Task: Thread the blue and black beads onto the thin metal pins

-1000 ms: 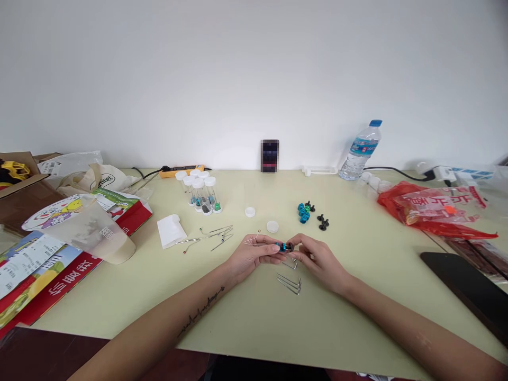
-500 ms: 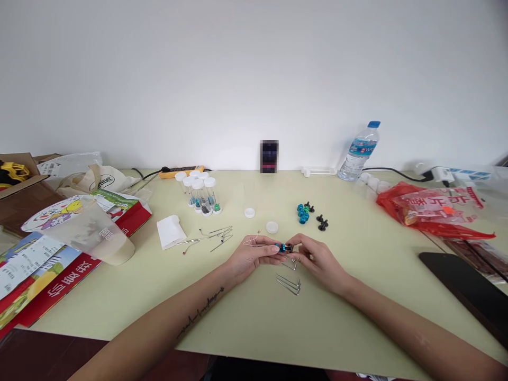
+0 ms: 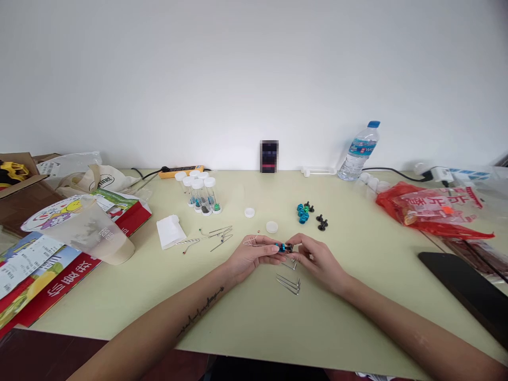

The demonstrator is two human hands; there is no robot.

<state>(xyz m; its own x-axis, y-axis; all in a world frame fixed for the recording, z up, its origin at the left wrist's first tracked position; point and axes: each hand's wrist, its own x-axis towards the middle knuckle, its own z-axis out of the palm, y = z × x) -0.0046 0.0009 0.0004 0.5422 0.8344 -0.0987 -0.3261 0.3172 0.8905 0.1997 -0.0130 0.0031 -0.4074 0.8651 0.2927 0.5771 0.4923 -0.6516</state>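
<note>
Near the middle of the table, my left hand (image 3: pixel 251 255) is closed on a small shiny blue metal piece (image 3: pixel 282 247), pinched between thumb and fingers. A thin wire loop (image 3: pixel 254 241) with a reddish end sticks out of the same hand. My right hand (image 3: pixel 315 259) pinches a small black piece (image 3: pixel 290 247) against the blue one's right end; whether the two are joined I cannot tell. Below the hands lie several L-shaped hex keys (image 3: pixel 289 284). Beyond them are blue and green metal pieces (image 3: pixel 303 213) and black screw-like pieces (image 3: pixel 323 225).
White-capped clear tubes (image 3: pixel 205 196), a white packet (image 3: pixel 171 232) and thin metal wires (image 3: pixel 220 236) lie left of my hands. Two white caps (image 3: pixel 272 227) sit ahead. A cup (image 3: pixel 91 227) stands far left; a water bottle (image 3: pixel 359 151), red bag (image 3: pixel 432 209) and black phone (image 3: pixel 468 291) are right.
</note>
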